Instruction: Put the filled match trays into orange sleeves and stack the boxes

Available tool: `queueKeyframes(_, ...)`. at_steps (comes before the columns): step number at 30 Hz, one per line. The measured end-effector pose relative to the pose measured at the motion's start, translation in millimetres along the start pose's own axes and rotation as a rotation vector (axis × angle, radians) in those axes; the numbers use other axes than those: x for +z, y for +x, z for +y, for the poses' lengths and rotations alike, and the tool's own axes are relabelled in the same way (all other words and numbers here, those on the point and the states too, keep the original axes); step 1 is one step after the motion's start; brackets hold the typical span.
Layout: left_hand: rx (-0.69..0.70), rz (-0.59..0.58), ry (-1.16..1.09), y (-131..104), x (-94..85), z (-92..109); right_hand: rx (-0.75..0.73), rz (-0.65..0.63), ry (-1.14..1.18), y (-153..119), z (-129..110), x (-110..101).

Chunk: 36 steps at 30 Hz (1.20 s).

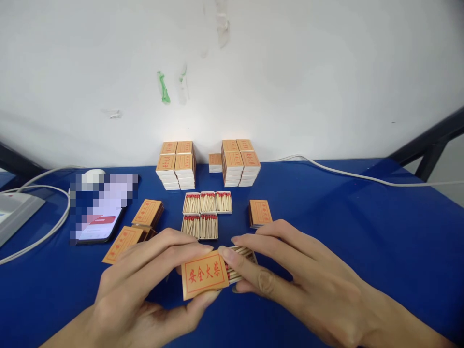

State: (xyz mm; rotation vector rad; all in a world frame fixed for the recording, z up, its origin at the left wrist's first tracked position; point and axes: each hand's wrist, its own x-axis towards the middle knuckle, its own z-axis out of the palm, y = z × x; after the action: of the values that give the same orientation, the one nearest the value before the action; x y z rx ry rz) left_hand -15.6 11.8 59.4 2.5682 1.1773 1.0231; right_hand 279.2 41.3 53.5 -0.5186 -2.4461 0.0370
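Note:
My left hand grips an orange matchbox sleeve with red lettering, fingers on its upper edge and thumb on the lower one. My right hand is closed on a matchbox tray full of red-tipped matches. The tray's left end sits at the sleeve's right opening, with much of it still outside and partly hidden by my right fingers. Beyond my hands, several open trays of matches lie side by side in two rows. More sleeves are piled beside my left hand.
Closed matchboxes stand in a left stack and a right stack near the wall, with a lower pile between. Another sleeve pile lies right. A phone, a white mouse and cables are on the blue table.

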Motion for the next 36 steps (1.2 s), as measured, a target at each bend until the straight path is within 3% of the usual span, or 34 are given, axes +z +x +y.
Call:
queueKeyframes(11, -0.021, 0.027, -0.069, 1, 2.6, 4, 0.017, -0.014, 0.001, -1, -3, 5)
queueKeyframes(16, -0.027, -0.048, -0.101, 2, 2.5, 0, 0.024, 0.015, 0.005, 1, -5, 6)
queueKeyframes(28, -0.081, -0.074, -0.246, -7, 11.9, -1, -0.039, 0.105, 0.06, 9, -6, 13)
queueKeyframes(32, -0.201, -0.095, -0.382, -1, 9.4, 0, 0.033, 0.079, 0.137, 7, 0, 5)
queueKeyframes(36, -0.41, -0.075, -0.706, 7, 7.0, 0, 0.115, 0.046, 0.338, 6, 4, -5)
